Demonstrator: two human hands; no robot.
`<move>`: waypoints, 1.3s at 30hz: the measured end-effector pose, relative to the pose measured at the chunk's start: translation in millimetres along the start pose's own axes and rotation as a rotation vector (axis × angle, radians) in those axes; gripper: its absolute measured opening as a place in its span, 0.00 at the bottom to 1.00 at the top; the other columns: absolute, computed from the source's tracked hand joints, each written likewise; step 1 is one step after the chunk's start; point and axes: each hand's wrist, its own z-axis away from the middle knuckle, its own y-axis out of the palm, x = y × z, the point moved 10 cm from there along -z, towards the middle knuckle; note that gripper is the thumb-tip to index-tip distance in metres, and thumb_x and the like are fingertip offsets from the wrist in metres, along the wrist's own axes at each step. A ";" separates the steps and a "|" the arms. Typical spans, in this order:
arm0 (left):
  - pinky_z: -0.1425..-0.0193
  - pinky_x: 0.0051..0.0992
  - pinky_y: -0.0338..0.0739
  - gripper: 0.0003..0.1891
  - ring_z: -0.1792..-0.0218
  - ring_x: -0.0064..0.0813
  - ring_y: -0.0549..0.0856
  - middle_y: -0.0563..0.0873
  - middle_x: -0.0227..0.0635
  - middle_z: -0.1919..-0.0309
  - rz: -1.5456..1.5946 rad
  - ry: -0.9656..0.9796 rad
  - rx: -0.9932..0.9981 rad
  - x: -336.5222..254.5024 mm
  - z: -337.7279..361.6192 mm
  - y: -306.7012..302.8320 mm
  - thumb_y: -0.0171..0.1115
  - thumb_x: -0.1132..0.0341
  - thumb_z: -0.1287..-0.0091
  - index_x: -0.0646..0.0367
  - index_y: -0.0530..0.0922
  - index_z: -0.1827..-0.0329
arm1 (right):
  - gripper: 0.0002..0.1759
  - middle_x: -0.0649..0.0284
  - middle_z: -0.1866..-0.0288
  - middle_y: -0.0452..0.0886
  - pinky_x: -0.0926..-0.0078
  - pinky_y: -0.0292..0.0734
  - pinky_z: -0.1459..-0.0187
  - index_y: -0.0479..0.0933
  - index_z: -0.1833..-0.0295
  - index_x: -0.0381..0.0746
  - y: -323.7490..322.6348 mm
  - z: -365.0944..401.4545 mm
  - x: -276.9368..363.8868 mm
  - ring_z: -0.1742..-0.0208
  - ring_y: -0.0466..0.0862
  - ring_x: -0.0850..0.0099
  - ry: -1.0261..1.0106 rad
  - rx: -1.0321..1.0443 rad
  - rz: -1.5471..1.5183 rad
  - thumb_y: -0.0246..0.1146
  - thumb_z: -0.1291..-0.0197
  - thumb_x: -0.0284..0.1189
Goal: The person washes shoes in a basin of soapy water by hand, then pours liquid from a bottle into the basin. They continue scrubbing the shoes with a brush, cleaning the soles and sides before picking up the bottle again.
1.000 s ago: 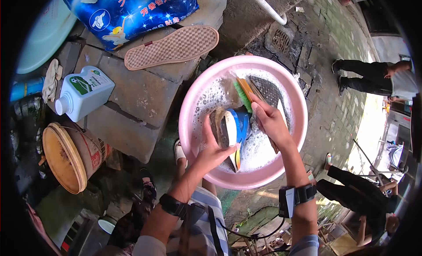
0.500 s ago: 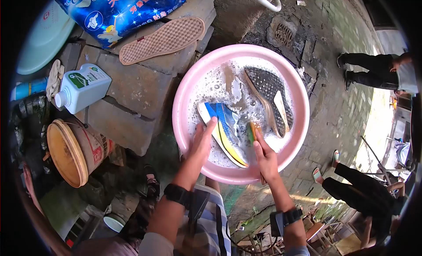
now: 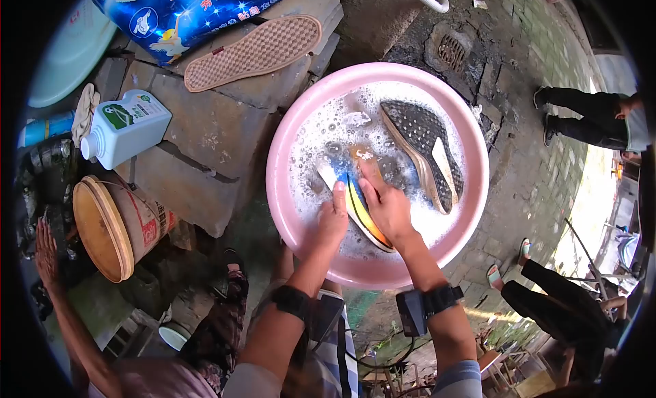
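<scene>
My left hand (image 3: 333, 217) is closed on a blue, white and yellow sneaker (image 3: 357, 205), which lies tilted in suds inside a pink basin (image 3: 275, 193). My right hand (image 3: 391, 210) grips a brown scrubbing brush (image 3: 370, 167) over the same sneaker; its bristle side is hidden. Fingers and foam cover part of that shoe. To the right in the basin lies another shoe (image 3: 418, 135), its dark studded sole turned up, apart from both hands.
Left of the basin, a stone ledge (image 3: 205, 152) holds a woven insole (image 3: 253, 52), a pale blue bottle (image 3: 130, 128) and a blue packet (image 3: 198, 15). A lidded bucket (image 3: 137, 220) stands below. Another person's hand (image 3: 46, 254) shows at far left; two people stand right.
My right hand and the brush have moved up and left onto the sneaker. My left hand has shifted slightly right. Another person's hand at far left has risen into clearer view.
</scene>
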 end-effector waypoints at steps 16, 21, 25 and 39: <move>0.45 0.35 0.69 0.32 0.50 0.43 0.78 0.79 0.56 0.54 -0.001 0.200 -0.160 5.6 -11.7 3.2 0.47 0.42 0.33 0.69 0.73 0.47 | 0.15 0.48 0.71 0.79 0.56 0.74 0.63 0.76 0.59 0.43 11.5 -38.2 10.3 0.67 0.79 0.48 0.011 0.016 0.169 0.52 0.38 0.42; 0.39 0.31 0.65 0.44 0.43 0.44 0.74 0.74 0.59 0.46 0.234 0.068 0.011 -4.3 6.4 2.5 0.53 0.36 0.41 0.75 0.63 0.40 | 0.20 0.50 0.65 0.82 0.64 0.77 0.63 0.70 0.38 0.58 -9.6 37.8 3.6 0.66 0.82 0.55 -0.022 0.076 -0.189 0.54 0.36 0.42; 0.37 0.32 0.63 0.49 0.40 0.43 0.71 0.69 0.58 0.41 0.383 0.037 0.087 26.4 -14.4 20.9 0.54 0.35 0.42 0.75 0.55 0.35 | 0.22 0.51 0.65 0.82 0.67 0.78 0.65 0.70 0.38 0.60 -18.4 75.1 6.8 0.67 0.84 0.59 -0.119 0.064 -0.195 0.58 0.38 0.39; 0.37 0.36 0.63 0.53 0.40 0.50 0.72 0.73 0.59 0.44 -0.059 -0.073 0.064 31.7 -9.1 8.4 0.42 0.24 0.48 0.71 0.65 0.38 | 0.23 0.54 0.71 0.82 0.63 0.77 0.67 0.66 0.36 0.63 -23.1 69.6 0.2 0.70 0.82 0.56 -0.049 0.144 0.022 0.52 0.36 0.45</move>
